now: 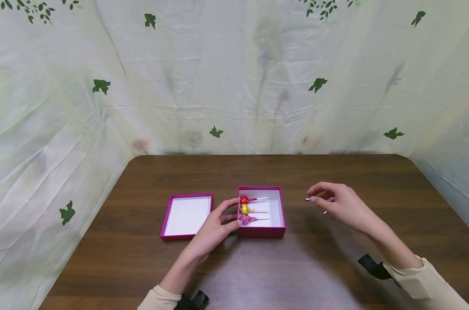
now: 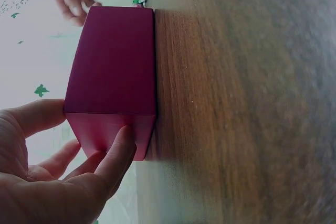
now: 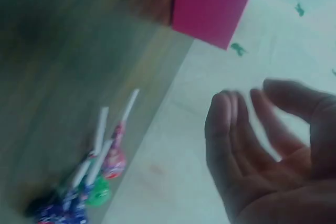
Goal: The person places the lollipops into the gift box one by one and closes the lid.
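Note:
A magenta box [image 1: 261,232] with a white inside holds a red lollipop [image 1: 245,199], a yellow lollipop [image 1: 245,209] and a pink lollipop [image 1: 245,219], their sticks pointing right. My left hand [image 1: 215,228] rests fingertips and thumb against the box's left side; the left wrist view shows them spread over that wall. To the box's right, my right hand [image 1: 340,206] hovers above more lollipops, its fingers loosely bent and nothing between them. Below it, the right wrist view shows a pink lollipop [image 3: 114,161], a green lollipop [image 3: 98,192] and dark blue lollipops [image 3: 63,212]. In the head view the hand mostly hides them.
The box's lid [image 1: 188,215], magenta-rimmed and white inside, lies left of the box, partly behind my left hand. Everything stands on a brown wooden table [image 1: 161,172]. Behind it hangs a pale curtain [image 1: 226,86] with green leaf shapes.

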`<state>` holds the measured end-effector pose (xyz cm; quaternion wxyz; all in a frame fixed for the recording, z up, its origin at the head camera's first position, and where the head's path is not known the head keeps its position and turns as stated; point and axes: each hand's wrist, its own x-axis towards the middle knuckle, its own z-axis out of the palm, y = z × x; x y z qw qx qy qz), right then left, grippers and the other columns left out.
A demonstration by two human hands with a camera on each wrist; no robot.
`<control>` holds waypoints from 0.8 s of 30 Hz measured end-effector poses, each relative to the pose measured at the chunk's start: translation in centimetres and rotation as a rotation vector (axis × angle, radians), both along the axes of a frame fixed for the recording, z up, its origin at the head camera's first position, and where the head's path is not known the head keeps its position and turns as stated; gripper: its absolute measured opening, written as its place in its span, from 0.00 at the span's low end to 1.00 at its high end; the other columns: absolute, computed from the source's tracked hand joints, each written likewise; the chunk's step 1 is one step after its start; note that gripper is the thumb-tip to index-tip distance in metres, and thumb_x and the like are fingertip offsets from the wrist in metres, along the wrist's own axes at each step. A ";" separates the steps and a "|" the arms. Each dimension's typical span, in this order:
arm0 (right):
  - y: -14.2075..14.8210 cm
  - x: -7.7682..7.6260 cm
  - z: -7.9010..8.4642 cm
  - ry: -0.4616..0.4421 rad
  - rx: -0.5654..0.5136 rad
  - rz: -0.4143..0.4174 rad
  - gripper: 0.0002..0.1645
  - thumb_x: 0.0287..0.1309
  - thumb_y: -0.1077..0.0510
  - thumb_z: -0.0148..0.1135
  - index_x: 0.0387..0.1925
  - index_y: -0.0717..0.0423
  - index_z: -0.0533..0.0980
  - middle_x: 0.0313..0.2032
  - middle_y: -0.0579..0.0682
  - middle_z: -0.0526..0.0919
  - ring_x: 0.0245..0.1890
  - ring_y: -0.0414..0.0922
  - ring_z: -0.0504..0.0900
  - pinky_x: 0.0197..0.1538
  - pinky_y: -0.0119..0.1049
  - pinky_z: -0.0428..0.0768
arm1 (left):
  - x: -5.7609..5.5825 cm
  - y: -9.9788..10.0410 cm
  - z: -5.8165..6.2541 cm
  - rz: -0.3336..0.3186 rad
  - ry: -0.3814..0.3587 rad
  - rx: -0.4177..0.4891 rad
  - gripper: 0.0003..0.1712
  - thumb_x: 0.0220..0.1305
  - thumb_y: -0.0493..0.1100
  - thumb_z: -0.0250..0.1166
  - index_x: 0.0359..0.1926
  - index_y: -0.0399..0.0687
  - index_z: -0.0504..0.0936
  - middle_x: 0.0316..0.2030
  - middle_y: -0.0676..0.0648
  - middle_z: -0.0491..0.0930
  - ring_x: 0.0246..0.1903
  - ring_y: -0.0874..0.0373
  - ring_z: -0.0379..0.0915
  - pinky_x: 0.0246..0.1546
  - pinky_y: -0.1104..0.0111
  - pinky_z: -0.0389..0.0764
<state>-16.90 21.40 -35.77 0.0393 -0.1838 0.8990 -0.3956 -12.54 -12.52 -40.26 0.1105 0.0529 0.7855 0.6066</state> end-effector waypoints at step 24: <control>3.5 -2.2 -2.8 0.025 0.141 -0.157 0.14 0.61 0.62 0.62 0.48 0.64 0.79 0.34 0.53 0.85 0.25 0.43 0.83 0.31 0.39 0.73 | 0.0 0.0 0.0 0.001 -0.006 0.002 0.33 0.65 0.41 0.65 0.70 0.55 0.67 0.67 0.45 0.65 0.61 0.43 0.69 0.55 0.50 0.75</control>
